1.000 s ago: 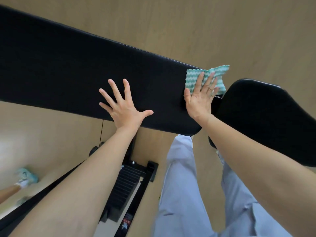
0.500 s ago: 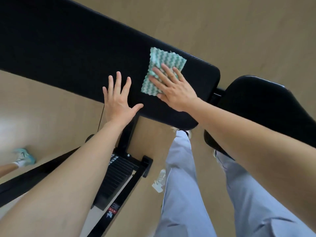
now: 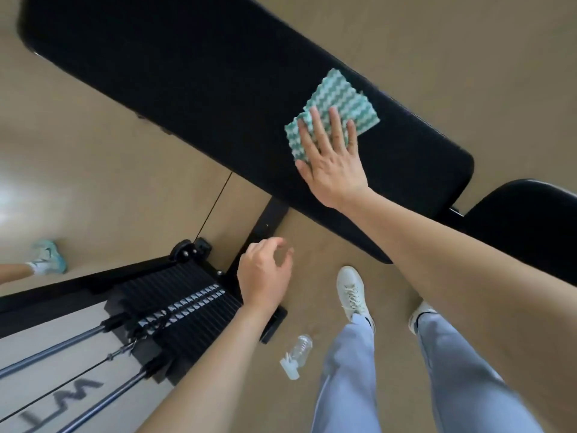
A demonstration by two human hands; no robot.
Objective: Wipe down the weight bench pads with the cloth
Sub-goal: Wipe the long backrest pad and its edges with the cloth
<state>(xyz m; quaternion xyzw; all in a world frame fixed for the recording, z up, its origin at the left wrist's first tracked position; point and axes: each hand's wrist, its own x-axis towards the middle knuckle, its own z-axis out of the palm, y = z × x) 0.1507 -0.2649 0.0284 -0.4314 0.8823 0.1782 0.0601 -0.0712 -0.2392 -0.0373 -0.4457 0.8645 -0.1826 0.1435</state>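
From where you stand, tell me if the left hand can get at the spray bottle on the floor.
Probably yes. The left hand is empty and hangs off the bench, above the spray bottle lying by the left shoe. Nothing lies between them, though you would have to bend down.

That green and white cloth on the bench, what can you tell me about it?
The cloth is a small, roughly square rag with a wavy teal and white zigzag pattern and a nubby, microfibre-like texture. It lies flat on the long black bench pad, towards the end nearest the second pad. The right hand presses it down with spread fingers, covering its near corner. Nothing else touches it.
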